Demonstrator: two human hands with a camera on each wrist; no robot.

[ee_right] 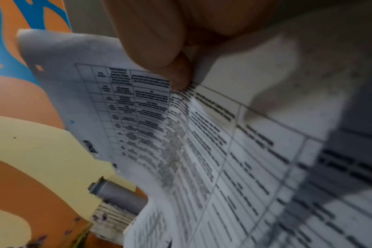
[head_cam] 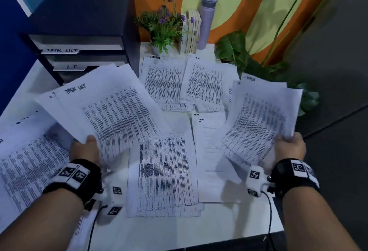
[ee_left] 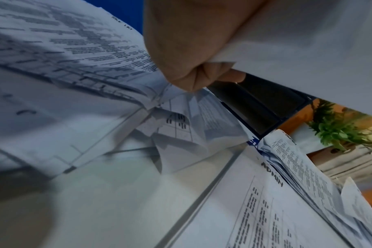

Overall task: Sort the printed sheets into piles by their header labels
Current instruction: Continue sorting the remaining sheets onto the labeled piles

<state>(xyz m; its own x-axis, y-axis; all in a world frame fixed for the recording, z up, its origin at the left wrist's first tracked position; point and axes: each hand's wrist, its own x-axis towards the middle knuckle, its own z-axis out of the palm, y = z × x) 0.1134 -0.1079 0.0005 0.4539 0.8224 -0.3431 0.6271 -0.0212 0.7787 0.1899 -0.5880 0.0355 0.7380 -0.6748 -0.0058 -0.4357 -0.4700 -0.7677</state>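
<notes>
Left hand (head_cam: 84, 149) fingers pinch TASK LIST sheets (head_cam: 103, 109), header up-left; right hand (head_cam: 290, 147) fingers pinch sheaf (head_cam: 258, 119), header away

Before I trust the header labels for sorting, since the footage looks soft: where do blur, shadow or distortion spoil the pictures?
Head view: dim, bluish; the sheets in the left hand read TASK LIST, table text smeared. Left wrist view: strong wide-angle stretch, blurred lower left, yet ADMIN sheet legible. Right wrist view: the right hand looms dark and unfocused, and its held sheets smear rightward under shadow.
</notes>
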